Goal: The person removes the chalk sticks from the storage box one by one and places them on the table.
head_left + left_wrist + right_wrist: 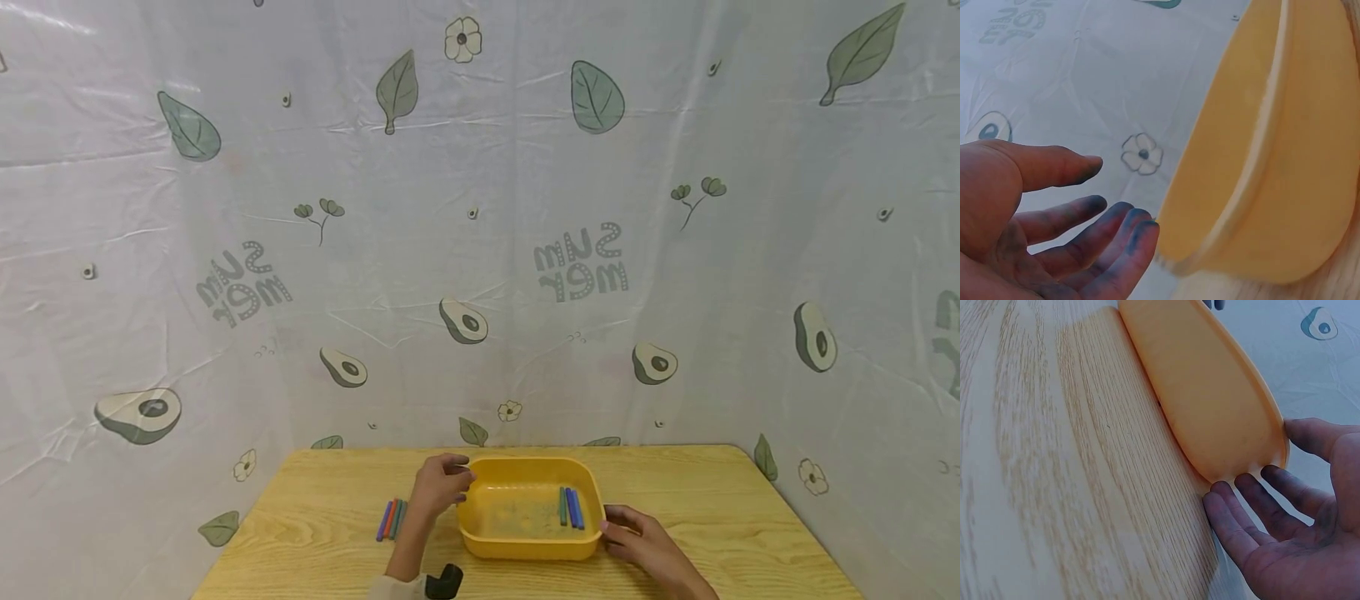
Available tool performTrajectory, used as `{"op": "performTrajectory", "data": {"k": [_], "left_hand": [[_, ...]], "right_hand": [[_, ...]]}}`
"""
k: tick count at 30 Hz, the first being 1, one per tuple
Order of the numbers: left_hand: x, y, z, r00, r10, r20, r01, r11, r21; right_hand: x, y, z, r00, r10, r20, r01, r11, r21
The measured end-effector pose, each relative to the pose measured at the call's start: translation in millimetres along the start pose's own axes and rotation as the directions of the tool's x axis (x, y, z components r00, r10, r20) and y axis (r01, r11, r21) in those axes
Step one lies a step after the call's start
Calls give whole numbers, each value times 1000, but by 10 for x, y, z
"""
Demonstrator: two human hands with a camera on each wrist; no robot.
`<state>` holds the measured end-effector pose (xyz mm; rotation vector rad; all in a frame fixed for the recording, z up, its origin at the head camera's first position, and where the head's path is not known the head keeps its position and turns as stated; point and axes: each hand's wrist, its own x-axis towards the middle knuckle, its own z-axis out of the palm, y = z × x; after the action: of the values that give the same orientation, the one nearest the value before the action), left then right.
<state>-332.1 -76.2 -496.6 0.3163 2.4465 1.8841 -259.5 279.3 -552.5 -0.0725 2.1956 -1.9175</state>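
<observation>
A yellow plastic basin (536,548) stands on the table, with a green stick (563,506) and two blue sticks (574,508), chalk-like, lying side by side at its right. My left hand (442,485) is at the basin's left rim, fingers loosely bent and holding nothing. Dark smudges mark its fingertips (1141,234), which overlap the rim's edge in the left wrist view. At the opposite end is my right hand (641,542). Its thumb meets the rim in the right wrist view, and its extended, smudged fingers (1260,497) reach to the basin's outer wall.
Several coloured sticks (392,519), blue, red and green, lie in a row on the wooden table (322,492), left of my left forearm. Behind the table hangs a pale sheet (397,275) printed with avocados and leaves. Powdery smudges cover the basin's floor.
</observation>
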Motion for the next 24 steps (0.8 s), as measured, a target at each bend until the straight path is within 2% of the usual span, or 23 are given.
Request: {"op": "performTrajectory", "data": {"k": [8, 12, 19, 24], "left_hand": [[61, -25, 242, 997, -23, 73, 26, 999, -37], [89, -28, 357, 995, -39, 89, 43, 998, -44], [140, -37, 552, 993, -30, 111, 36, 998, -59], [147, -43, 711, 993, -36, 112, 42, 998, -48]], "right_hand": [[-16, -7, -5, 1000, -5, 16, 4, 1000, 5], [-28, -10, -6, 999, -16, 32, 16, 1000, 5], [-5, -30, 13, 1000, 15, -24, -15, 1000, 0], [-8, -25, 20, 999, 25, -22, -25, 1000, 6]]}}
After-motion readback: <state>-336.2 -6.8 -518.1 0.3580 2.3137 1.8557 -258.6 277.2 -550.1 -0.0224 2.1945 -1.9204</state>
